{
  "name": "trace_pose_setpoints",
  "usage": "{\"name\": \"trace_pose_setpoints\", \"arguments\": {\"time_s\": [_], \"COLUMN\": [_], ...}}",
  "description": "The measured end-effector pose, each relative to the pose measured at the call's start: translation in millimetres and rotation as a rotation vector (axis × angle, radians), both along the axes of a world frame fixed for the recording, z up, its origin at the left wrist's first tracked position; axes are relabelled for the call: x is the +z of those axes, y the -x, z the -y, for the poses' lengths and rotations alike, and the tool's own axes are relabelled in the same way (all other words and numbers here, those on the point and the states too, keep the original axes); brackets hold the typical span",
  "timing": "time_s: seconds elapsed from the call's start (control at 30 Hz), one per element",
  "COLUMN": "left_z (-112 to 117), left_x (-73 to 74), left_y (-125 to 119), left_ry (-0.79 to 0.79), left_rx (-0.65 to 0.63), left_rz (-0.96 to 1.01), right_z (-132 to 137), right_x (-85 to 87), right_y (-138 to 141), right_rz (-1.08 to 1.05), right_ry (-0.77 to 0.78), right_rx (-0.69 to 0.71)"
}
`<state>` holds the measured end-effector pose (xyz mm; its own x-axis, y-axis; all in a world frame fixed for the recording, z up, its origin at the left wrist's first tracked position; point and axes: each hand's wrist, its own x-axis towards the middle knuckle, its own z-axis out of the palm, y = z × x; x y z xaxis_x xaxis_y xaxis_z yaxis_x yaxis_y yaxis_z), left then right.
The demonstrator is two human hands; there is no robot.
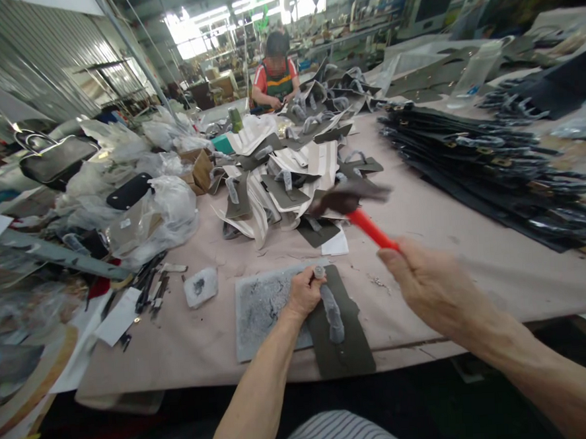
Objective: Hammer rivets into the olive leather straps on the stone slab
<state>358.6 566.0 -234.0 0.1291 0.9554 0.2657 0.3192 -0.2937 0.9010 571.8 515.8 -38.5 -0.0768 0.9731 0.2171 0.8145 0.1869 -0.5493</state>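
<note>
My left hand (305,291) is closed around a small upright metal punch (319,271), its tip pressed on a dark olive leather piece (341,339) with a wrapped strap (332,313). This piece lies partly over a grey scuffed pad (262,314) at the table's near edge. My right hand (433,284) grips the red handle of a hammer (370,228), raised above the table; its dark head (346,196) is blurred by motion, up and to the right of the punch.
A heap of olive and white cut pieces (290,173) lies mid-table. Stacked black pieces (488,161) fill the right. Plastic bags (163,207), a black handbag (55,158) and small tools (148,288) crowd the left. Another person (277,75) works at the far end.
</note>
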Motion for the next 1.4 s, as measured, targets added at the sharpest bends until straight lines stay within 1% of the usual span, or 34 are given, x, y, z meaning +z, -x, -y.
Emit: {"name": "trace_pose_setpoints", "arguments": {"time_s": [0.03, 0.07, 0.1, 0.13, 0.17, 0.23, 0.27, 0.3, 0.37, 0.47, 0.53, 0.57, 0.6, 0.63, 0.67, 0.73, 0.77, 0.8, 0.83, 0.87, 0.9, 0.97, 1.0, 1.03, 1.1, 1.13, 1.17, 1.2, 1.23, 1.3, 1.33, 1.4], "left_z": [0.0, 0.1, 0.1, 0.2, 0.3, 0.2, 0.1, 0.1, 0.0, 0.3, 0.6, 0.6, 0.6, 0.5, 0.4, 0.5, 0.8, 1.2, 1.6, 2.0, 1.9, -0.2, -2.8, -6.4, -15.4, -19.4, -22.1, -22.7, -20.8, -8.0, 2.5, 29.0], "left_x": [0.6, 1.2, 1.6, 1.7, 1.5, 0.7, 0.2, -0.2, -0.4, 0.6, 1.7, 2.2, 2.7, 2.9, 3.0, 2.4, 1.7, 0.9, -0.1, -1.1, -2.0, -2.7, -2.0, -0.4, 6.3, 10.9, 15.8, 20.5, 24.2, 26.8, 25.6, 19.4], "left_y": [0.2, 0.3, 0.4, 0.4, 0.4, 0.5, 0.6, 0.7, 0.7, 0.4, 0.0, -0.1, -0.1, -0.1, 0.0, 0.6, 1.0, 1.4, 1.6, 1.5, 0.9, -2.1, -4.4, -6.8, -9.8, -9.2, -6.6, -1.9, 5.0, 23.8, 34.0, 51.0], "left_ry": [-0.004, -0.004, -0.003, 0.000, 0.004, 0.013, 0.014, 0.012, 0.003, 0.006, 0.022, 0.028, 0.032, 0.035, 0.038, 0.047, 0.055, 0.064, 0.074, 0.083, 0.091, 0.122, 0.145, 0.172, 0.217, 0.223, 0.215, 0.196, 0.171, 0.123, 0.110, 0.104], "left_rx": [-0.003, -0.003, 0.001, 0.008, 0.012, 0.015, 0.010, 0.005, -0.004, -0.001, 0.000, 0.001, 0.001, 0.003, 0.003, 0.004, 0.005, 0.008, 0.011, 0.015, 0.018, 0.038, 0.082, 0.163, 0.379, 0.463, 0.504, 0.494, 0.447, 0.376, 0.379, 0.440], "left_rz": [0.001, 0.002, 0.003, 0.004, 0.004, 0.005, 0.005, 0.006, 0.014, 0.027, 0.029, 0.031, 0.035, 0.041, 0.047, 0.060, 0.066, 0.075, 0.085, 0.096, 0.107, 0.149, 0.208, 0.305, 0.570, 0.681, 0.744, 0.750, 0.709, 0.570, 0.500, 0.388], "right_z": [1.0, 2.4, 4.0, 5.4, 6.5, 6.5, 5.5, 3.8, -0.7, -8.0, -11.3, -12.1, -12.0, -11.0, -8.9, -0.9, 4.5, 10.5, 16.6, 22.4, 27.4, 34.4, 36.2, 36.9, 36.0, 35.0, 34.0, 33.1, 32.6, 32.2, 31.6, 26.0], "right_x": [7.5, 9.6, 5.8, -3.3, -16.1, -44.7, -56.8, -66.2, -78.1, -93.9, -110.2, -119.1, -127.2, -133.7, -138.1, -140.1, -138.5, -136.3, -134.2, -133.2, -133.4, -137.9, -141.3, -144.6, -149.6, -150.9, -151.5, -151.6, -151.4, -149.5, -147.4, -140.2], "right_y": [1.8, 3.8, 5.6, 6.8, 7.0, 3.4, -0.3, -5.0, -16.6, -35.8, -47.2, -51.2, -53.2, -52.3, -48.2, -28.7, -14.0, 3.1, 21.3, 39.4, 55.9, 80.2, 87.1, 90.7, 90.7, 88.7, 86.2, 83.4, 80.3, 72.1, 66.4, 53.0], "right_rz": [-0.114, -0.202, -0.238, -0.210, -0.127, 0.112, 0.211, 0.278, 0.319, 0.220, 0.172, 0.183, 0.214, 0.254, 0.287, 0.273, 0.227, 0.165, 0.104, 0.065, 0.068, 0.144, 0.189, 0.221, 0.239, 0.233, 0.217, 0.185, 0.131, -0.023, -0.113, -0.279], "right_ry": [-0.107, -0.185, -0.210, -0.167, -0.068, 0.214, 0.326, 0.397, 0.434, 0.489, 0.552, 0.571, 0.577, 0.544, 0.467, 0.252, 0.159, 0.101, 0.097, 0.151, 0.223, 0.355, 0.398, 0.426, 0.448, 0.457, 0.465, 0.466, 0.458, 0.421, 0.389, 0.291], "right_rx": [-0.061, -0.105, -0.114, -0.088, -0.038, 0.085, 0.116, 0.119, 0.096, 0.051, -0.011, -0.052, -0.097, -0.129, -0.142, -0.117, -0.075, -0.012, 0.059, 0.128, 0.177, 0.207, 0.190, 0.169, 0.146, 0.141, 0.138, 0.135, 0.133, 0.121, 0.100, 0.003]}}
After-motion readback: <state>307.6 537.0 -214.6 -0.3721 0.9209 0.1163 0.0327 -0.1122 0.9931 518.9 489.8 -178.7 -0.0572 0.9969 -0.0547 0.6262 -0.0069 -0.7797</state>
